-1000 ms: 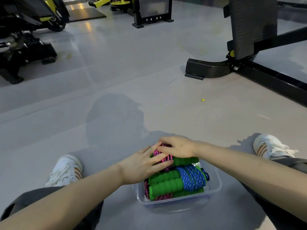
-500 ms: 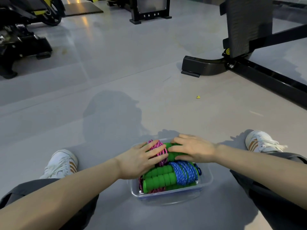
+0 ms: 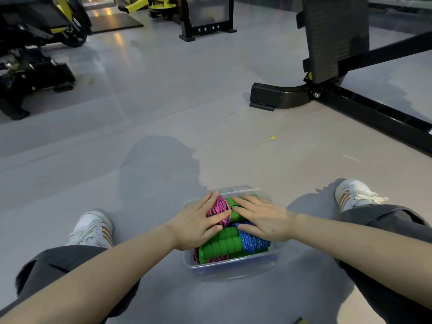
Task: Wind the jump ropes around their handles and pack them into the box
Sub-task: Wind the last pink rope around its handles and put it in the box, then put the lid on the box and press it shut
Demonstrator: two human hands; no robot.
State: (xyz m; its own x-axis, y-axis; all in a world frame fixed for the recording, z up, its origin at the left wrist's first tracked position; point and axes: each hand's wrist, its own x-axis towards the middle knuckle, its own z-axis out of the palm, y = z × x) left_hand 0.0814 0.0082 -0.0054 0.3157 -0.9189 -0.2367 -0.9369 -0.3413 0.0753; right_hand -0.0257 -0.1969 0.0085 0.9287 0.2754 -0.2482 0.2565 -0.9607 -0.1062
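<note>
I observe my left hand (image 3: 195, 224) and right hand (image 3: 261, 218), fingers straight, pressing flat on pink-corded (image 3: 219, 206) and blue-corded (image 3: 251, 242) green-handled jump ropes inside the clear plastic box (image 3: 231, 265) beneath them.

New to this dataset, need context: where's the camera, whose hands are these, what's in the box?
No robot here: a person sits on a gym floor, wearing a camera on the head that looks forward and down, so you see their own arms. Between the legs stands a clear plastic box packed with a wound pink rope, a blue rope and green handles. The left hand and the right hand lie flat, fingers straight, pressing on the ropes; neither grips anything. An exercise machine stands behind.
</note>
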